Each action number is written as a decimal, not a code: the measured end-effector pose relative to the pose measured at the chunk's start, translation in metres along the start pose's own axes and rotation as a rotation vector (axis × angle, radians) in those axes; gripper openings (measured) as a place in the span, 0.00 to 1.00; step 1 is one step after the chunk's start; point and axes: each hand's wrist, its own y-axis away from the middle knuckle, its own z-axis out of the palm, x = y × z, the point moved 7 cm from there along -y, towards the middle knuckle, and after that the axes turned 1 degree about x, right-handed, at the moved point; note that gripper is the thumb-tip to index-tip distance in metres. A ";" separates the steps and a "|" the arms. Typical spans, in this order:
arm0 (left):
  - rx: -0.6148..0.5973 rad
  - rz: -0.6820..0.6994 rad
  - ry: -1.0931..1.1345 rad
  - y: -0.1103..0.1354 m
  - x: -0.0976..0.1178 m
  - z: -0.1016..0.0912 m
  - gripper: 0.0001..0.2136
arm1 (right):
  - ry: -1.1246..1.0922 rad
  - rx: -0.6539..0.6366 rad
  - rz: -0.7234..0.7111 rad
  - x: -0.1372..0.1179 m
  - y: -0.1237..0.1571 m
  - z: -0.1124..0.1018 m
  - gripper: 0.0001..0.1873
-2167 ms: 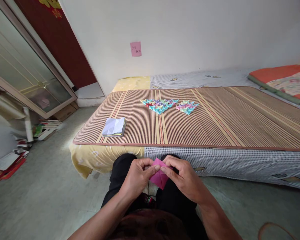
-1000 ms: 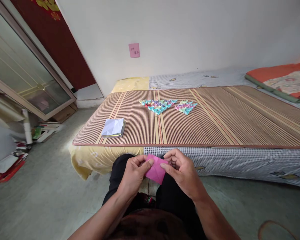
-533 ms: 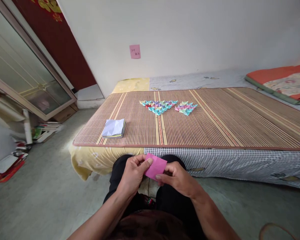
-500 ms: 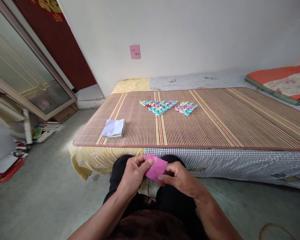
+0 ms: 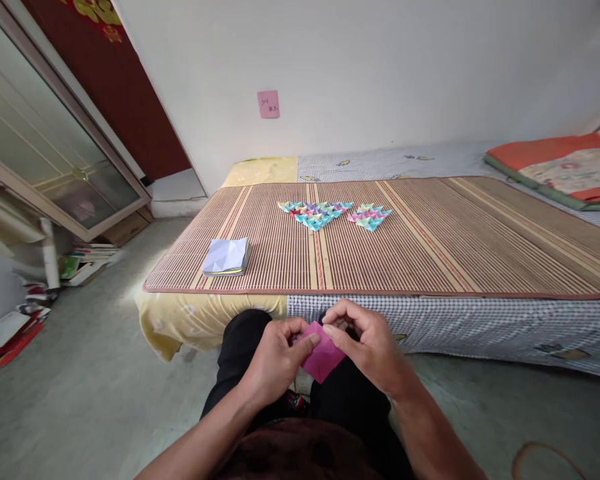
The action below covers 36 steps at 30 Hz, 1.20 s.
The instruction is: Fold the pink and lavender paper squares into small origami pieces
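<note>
A pink sheet of origami paper point(image 5: 323, 359) with crease lines is held between both hands above my lap. My left hand point(image 5: 283, 350) pinches its left side, thumb on top. At the upper right edge, my right hand point(image 5: 367, 340) has thumb and forefinger closed on the paper. Further off on the bamboo mat point(image 5: 270, 267) lie a larger group of folded paper pieces point(image 5: 316, 215) in several colours and a smaller group point(image 5: 370, 217). A stack of square paper point(image 5: 225, 257), pale lilac on top, sits at the mat's left.
The mat covers a bed with a yellow and a checked sheet point(image 5: 460, 333). A folded orange and green quilt point(image 5: 560, 170) lies at the right. A pink note point(image 5: 269, 105) is stuck on the wall. Books and papers point(image 5: 87, 263) lie on the floor at left.
The pink paper has turned and now hangs with a corner pointing down. My right hand has moved from its lower right side up to its upper edge. My left hand keeps its pinch.
</note>
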 end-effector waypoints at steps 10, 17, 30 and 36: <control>-0.015 0.027 -0.068 0.004 0.005 0.004 0.16 | 0.032 0.017 -0.053 -0.011 0.002 -0.002 0.03; -0.126 0.104 -0.201 0.007 0.010 0.006 0.14 | 0.014 -0.100 0.004 -0.003 0.005 0.004 0.09; -0.149 -0.038 -0.125 0.003 0.004 0.001 0.15 | 0.050 -0.026 -0.035 -0.005 0.007 0.015 0.11; -0.128 -0.073 -0.050 0.002 -0.004 -0.003 0.18 | 0.007 0.108 -0.006 -0.003 0.003 0.007 0.13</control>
